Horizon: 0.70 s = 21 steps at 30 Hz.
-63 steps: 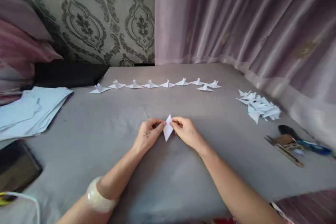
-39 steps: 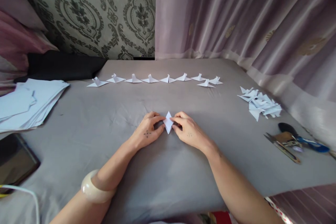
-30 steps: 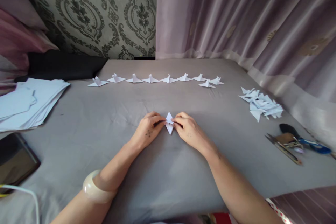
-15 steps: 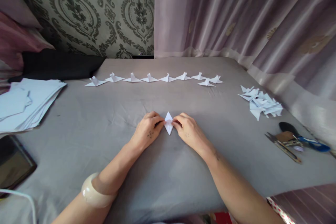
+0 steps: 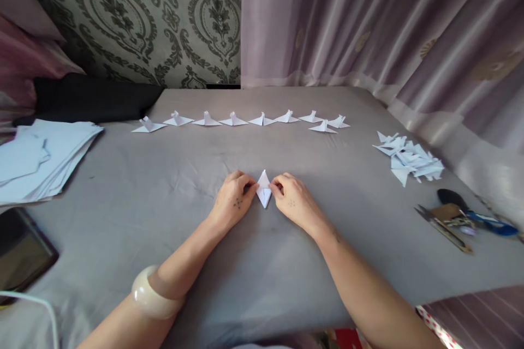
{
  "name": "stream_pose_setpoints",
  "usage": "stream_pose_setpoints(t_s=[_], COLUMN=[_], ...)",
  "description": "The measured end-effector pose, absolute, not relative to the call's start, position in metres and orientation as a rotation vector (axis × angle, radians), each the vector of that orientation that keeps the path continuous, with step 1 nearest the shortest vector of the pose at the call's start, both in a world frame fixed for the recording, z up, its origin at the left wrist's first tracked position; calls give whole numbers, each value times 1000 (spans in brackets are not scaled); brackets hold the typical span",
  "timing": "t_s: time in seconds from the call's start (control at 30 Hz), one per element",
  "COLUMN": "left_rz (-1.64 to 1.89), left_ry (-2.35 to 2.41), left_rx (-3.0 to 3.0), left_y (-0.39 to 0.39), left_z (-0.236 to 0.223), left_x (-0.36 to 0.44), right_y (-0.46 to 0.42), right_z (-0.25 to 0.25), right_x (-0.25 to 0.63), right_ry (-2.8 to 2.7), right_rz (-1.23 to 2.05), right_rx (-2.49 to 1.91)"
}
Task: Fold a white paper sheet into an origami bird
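A small white folded paper piece (image 5: 264, 190), kite-shaped, lies on the grey bed sheet (image 5: 262, 283) at the middle. My left hand (image 5: 234, 201) pinches its left edge with thumb and forefinger. My right hand (image 5: 291, 202) pinches its right edge the same way. Both hands rest on the sheet with the paper pressed down between them. A pale bangle (image 5: 152, 295) sits on my left wrist.
A row of several finished folded paper birds (image 5: 241, 120) lines the far side. A heap of folded white pieces (image 5: 409, 157) lies at the right, with scissors and small tools (image 5: 454, 215) nearer. A stack of paper sheets (image 5: 41, 155) and a dark tablet (image 5: 20, 253) are at the left.
The paper was held up off the sheet and is now lowered flat onto it. Both hands have stayed pinched on its edges, with only small finger shifts.
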<state>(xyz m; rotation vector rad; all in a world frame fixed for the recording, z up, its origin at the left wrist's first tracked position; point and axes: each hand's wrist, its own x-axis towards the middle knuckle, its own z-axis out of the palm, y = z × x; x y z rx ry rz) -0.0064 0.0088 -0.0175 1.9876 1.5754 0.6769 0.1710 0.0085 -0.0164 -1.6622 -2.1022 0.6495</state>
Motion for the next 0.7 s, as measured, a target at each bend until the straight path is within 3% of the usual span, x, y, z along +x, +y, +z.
stream_pose_setpoints(t_s=[0.7], left_rz=[725], left_ry=[1679], left_rx=[1978], left_y=[11], left_z=[-25], left_x=[-4], right_y=[9], right_z=[-19], right_x=[166], right_ry=[-2162], right_rz=[555], right_rx=[-1764])
